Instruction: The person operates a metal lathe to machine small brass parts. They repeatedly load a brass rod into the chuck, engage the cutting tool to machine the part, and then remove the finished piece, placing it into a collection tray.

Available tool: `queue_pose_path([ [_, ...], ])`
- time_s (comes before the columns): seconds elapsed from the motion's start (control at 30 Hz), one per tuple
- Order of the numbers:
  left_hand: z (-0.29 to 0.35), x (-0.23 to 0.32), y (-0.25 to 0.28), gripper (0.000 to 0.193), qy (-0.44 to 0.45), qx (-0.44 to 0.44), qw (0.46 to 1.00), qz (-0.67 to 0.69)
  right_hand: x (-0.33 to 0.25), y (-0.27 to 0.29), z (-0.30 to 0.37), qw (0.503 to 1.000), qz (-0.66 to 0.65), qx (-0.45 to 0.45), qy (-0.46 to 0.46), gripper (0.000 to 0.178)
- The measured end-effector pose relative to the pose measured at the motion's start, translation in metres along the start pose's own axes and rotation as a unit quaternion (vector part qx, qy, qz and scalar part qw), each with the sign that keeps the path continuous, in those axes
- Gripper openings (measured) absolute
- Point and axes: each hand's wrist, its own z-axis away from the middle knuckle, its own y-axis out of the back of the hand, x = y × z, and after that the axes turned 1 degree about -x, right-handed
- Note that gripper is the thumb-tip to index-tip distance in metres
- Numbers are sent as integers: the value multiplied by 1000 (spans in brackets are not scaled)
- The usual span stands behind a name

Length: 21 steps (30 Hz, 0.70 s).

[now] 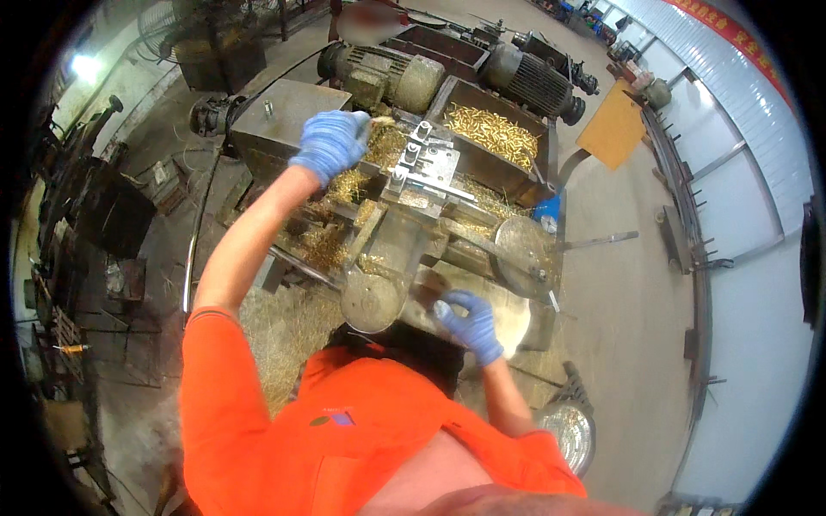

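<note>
A worker in an orange garment leans over a metal machine (400,245) on a workshop floor, one blue-gloved hand at either end of it. The left hand (331,142) is at the far end, beside a box-shaped housing (288,112), its fingers curled toward the gold-coloured chips (387,144); whether they grip anything cannot be told. The right hand (469,322) hangs nearer the body, in front of a pale rounded surface (514,320), thumb and fingers bent close together; whether a small piece sits between them cannot be told either.

The gold-coloured pieces (490,133) lie heaped in a metal bin (545,159), beyond the right hand and just to the right of a bright steel fixture (440,162). Doing this well would seem to call for steady left fingers kept off the fixture's edges, a light right-hand touch, and loose glove fabric held well away from anything that may turn. Loose chips could foul a seating face, so a clean fixture matters.

By count: two gloved hands, one steel fixture, one box-shaped housing, two motors (391,73) at the back, two round discs, one at the near end (372,303) and one at the right (522,249), and one heaped bin, its pieces too many to number.
</note>
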Motion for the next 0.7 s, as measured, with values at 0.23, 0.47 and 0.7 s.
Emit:
queue_pose_path([
  [0.23,25,21,-50,18,-14,-54,998,-10,0,9,10,999,-3,29,-21,22],
  [0.47,22,5,-54,15,-62,-123,988,-64,2,9,9,999,-20,18,-31,20],
  [0.7,-34,13,-41,19,-20,75,996,52,0,18,10,998,-12,33,-49,24],
])
